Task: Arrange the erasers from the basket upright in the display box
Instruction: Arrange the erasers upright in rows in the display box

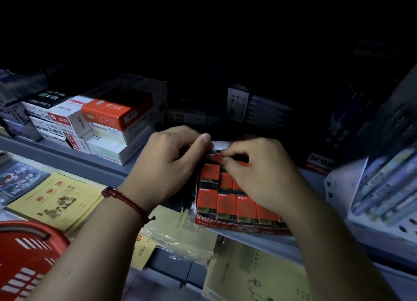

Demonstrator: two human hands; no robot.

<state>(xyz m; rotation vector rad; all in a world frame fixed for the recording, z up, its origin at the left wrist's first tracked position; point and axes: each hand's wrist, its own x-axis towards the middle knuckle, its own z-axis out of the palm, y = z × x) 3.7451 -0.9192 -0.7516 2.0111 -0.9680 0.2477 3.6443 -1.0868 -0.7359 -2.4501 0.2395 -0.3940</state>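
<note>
Basket (24,253): red, lower left corner of frame. Contents not visible from here.

Left hand (167,163), left of centre: fingers curled in, thumb tip up against the white back flap of the display box (239,228). I cannot tell whether the fingers grip the box wall or an eraser.

Display box: centre frame, on the grey shelf (67,158). The front rows of erasers (225,208) stand upright with their 2B labels toward me.

Right hand (259,172), right of centre: fingertips pinch one red eraser (217,159) at the back row, and it looks not yet seated.

Judgement: this is the seating step.
- Brace the box with the left hand so it cannot slide.
- Lower the piece straight down, label forward, flush with its neighbours.
- Let go only once it stands unaided.

Risk: a tilted entry could topple the adjacent row.
</note>
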